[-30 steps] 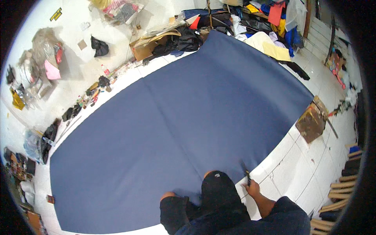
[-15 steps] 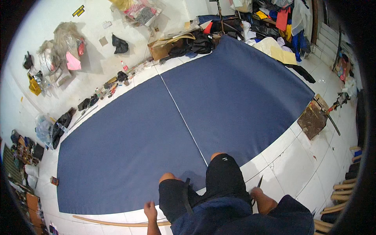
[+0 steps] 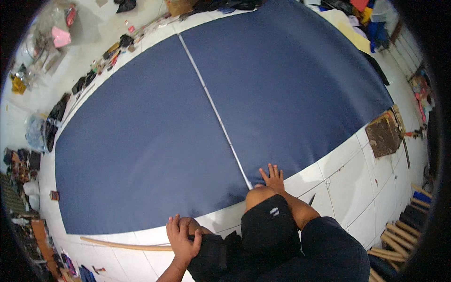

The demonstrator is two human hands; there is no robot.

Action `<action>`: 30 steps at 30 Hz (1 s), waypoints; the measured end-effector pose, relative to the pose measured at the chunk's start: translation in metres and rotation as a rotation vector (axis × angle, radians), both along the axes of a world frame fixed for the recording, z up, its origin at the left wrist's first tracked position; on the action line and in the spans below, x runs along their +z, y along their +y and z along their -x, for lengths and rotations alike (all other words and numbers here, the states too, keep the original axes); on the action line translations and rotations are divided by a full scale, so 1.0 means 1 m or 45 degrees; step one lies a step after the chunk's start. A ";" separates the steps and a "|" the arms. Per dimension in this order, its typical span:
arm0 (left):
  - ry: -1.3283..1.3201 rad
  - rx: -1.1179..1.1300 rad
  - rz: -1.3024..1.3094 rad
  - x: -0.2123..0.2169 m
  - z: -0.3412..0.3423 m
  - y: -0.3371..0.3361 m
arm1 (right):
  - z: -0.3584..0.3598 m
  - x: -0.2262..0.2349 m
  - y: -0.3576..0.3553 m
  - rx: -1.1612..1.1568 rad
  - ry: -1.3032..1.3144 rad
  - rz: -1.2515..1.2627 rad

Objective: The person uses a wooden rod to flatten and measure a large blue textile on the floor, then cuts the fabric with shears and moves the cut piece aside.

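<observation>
A large dark blue sheet (image 3: 141,160) covers much of the tiled floor. Across it runs a long, thin whitish straightedge (image 3: 216,110), its near end beside my right knee. My right hand (image 3: 273,179) is spread open on the sheet's near edge, just right of that end. My left hand (image 3: 181,238) rests over my left knee with its fingers apart, holding nothing. A dark pointed blade (image 3: 312,199) shows on the floor beside my right forearm; the arm hides the rest of it.
A long tan pole (image 3: 122,245) lies by the sheet's near left edge. A worn brown board (image 3: 384,136) sits at its right corner. Several fabric rolls (image 3: 397,239) are at lower right. Small tools and black bags (image 3: 84,81) line the far left wall.
My right hand has left the dark blade and moved forward onto the sheet. My left hand has risen onto my knee. The view has tilted down and closer.
</observation>
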State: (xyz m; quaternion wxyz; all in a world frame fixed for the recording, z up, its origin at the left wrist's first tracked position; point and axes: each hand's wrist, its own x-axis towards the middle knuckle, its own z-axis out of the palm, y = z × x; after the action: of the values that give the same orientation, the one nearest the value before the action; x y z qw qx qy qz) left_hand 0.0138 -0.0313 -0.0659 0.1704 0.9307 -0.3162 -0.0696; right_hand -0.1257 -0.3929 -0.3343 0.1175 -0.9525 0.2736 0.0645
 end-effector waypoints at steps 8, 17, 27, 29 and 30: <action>0.437 -0.203 -0.080 0.085 0.009 -0.028 | -0.051 0.088 -0.094 -0.870 -0.034 -0.592; 0.697 -0.213 -0.152 0.140 0.048 -0.076 | -0.054 0.329 -0.226 -1.744 -0.619 -1.092; 1.266 0.256 0.295 0.232 -0.181 -0.544 | -0.036 0.528 -0.254 -1.450 -0.727 -0.770; 1.611 0.634 0.376 0.267 -0.210 -0.644 | -0.033 0.557 -0.250 -1.337 -0.761 -0.647; 1.727 0.813 0.402 0.275 -0.216 -0.677 | -0.032 0.581 -0.251 -1.239 -0.813 -0.605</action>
State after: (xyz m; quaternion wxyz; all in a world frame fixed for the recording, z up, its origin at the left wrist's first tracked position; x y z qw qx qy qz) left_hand 0.2302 -0.7087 0.2092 0.4700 0.6951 0.1357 -0.5269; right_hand -0.0935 -0.6443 0.2468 0.4177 -0.6391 0.6054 -0.2249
